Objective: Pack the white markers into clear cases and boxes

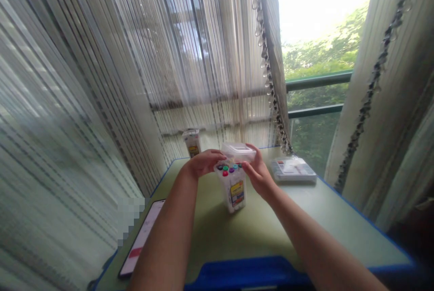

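A clear plastic marker box with a yellow label stands upright on the table, full of markers whose coloured caps show at the top. Its translucent lid is raised behind the caps. My left hand grips the box's upper left edge, with its fingertips beside the caps and partly hidden. My right hand is closed on the right end of the lid, its thumb reaching toward the caps at the right rim.
A phone lies at the left edge, partly behind my left forearm. A similar box stands at the back left. A flat plastic case lies at the back right. The pale green table has a blue edge; curtains hang close behind.
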Demonstrator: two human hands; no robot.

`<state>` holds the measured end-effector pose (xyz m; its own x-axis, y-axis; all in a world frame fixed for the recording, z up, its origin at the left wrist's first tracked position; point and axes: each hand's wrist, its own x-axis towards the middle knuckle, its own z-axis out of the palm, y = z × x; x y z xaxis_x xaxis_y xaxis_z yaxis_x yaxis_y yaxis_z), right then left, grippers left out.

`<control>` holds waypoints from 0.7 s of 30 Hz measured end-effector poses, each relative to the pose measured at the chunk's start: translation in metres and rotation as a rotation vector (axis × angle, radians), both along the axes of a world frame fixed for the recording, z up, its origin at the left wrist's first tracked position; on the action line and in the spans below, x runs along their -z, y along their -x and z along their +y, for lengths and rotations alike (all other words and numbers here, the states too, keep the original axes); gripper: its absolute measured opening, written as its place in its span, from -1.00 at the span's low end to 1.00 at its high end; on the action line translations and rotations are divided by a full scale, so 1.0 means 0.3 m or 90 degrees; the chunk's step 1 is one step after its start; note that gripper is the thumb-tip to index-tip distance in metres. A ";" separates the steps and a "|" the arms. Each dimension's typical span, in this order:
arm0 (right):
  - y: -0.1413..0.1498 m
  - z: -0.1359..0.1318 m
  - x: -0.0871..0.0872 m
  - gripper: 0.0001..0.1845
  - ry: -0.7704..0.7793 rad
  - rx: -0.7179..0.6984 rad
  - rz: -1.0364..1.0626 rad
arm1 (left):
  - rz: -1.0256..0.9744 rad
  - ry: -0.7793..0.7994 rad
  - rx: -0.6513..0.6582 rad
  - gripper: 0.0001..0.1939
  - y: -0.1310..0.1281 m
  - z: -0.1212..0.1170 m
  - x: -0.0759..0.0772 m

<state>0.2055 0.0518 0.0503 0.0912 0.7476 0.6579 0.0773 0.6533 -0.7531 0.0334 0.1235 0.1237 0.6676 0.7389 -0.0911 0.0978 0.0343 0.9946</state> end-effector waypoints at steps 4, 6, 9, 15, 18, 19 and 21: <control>0.000 0.007 -0.003 -0.38 -0.001 0.032 0.094 | 0.069 -0.014 -0.004 -0.54 0.001 -0.013 -0.030; -0.003 0.004 -0.007 -0.36 0.012 0.032 0.075 | 0.110 -0.028 -0.012 -0.54 0.004 -0.016 -0.041; -0.003 -0.008 -0.012 -0.34 -0.004 0.039 0.051 | 0.123 -0.040 -0.048 -0.57 0.013 -0.015 -0.045; 0.017 -0.026 -0.012 -0.38 -0.042 -0.006 0.047 | 0.136 -0.056 -0.062 -0.64 0.021 -0.019 -0.035; 0.021 -0.029 -0.009 -0.34 -0.033 -0.031 0.017 | 0.120 -0.051 -0.063 -0.68 0.014 -0.025 -0.029; 0.022 -0.030 -0.010 -0.32 -0.033 -0.035 0.000 | 0.116 -0.050 -0.061 -0.69 0.012 -0.026 -0.026; 0.023 -0.034 -0.013 -0.30 -0.038 -0.033 -0.031 | 0.109 -0.048 -0.069 -0.70 0.011 -0.030 -0.021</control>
